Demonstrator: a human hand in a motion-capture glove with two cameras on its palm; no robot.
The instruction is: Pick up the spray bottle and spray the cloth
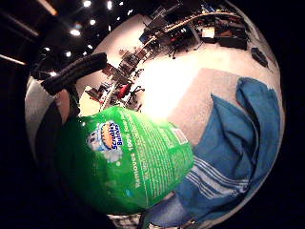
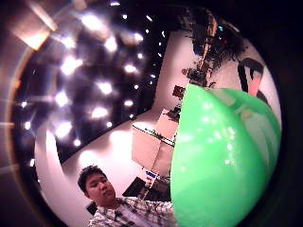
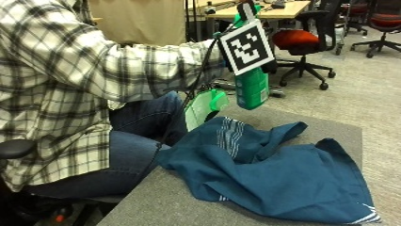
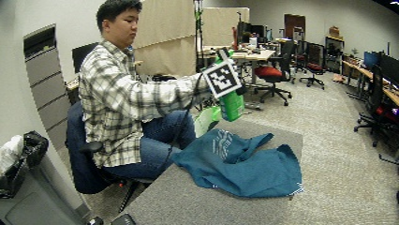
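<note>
A green spray bottle [image 3: 252,89] hangs in the air above the near edge of the grey table [image 3: 188,207], gripped by my gloved right hand [image 1: 76,71]. The outside view hides most of the hand behind the bottle's top. The bottle [image 1: 128,157] fills much of both palm views, its printed label facing the camera, and shows as a green curve [image 2: 222,161] in the thumb side view. A dark blue cloth [image 3: 276,174] with white stripes lies crumpled on the table below and to the right of the bottle, apart from it. The cloth [image 4: 249,164] covers the table's middle.
A pale green object [image 3: 204,108] sits by the table edge next to the person's lap. Office chairs [image 3: 304,42] and desks stand behind on the carpet. A black bin [image 4: 18,164] stands at the left. Bare grey tabletop [image 4: 181,201] lies in front of the cloth.
</note>
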